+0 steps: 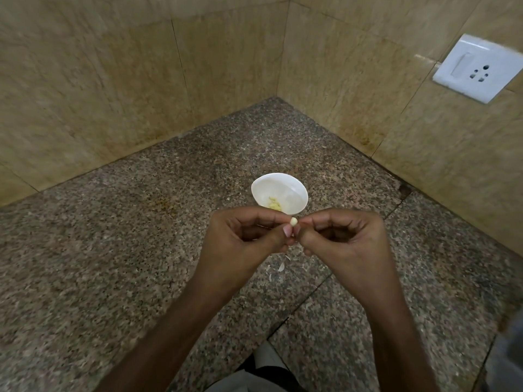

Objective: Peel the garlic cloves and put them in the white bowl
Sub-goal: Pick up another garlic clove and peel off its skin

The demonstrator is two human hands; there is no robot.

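Pinching garlic clove (294, 221) in a shared grip, left hand (246, 239) and right hand (346, 239), near white bowl (271, 185)

Both bare forearms come in from the bottom edge and converge at frame centre. Left hand (243, 236) curled, thumb and forefinger pinching a garlic clove (294, 221), thumbnail facing the camera. Right hand (348, 239) curled too, thumb and forefinger tips on the same clove from the right. Remaining fingers tucked in. Hands almost touching at the fingertips.
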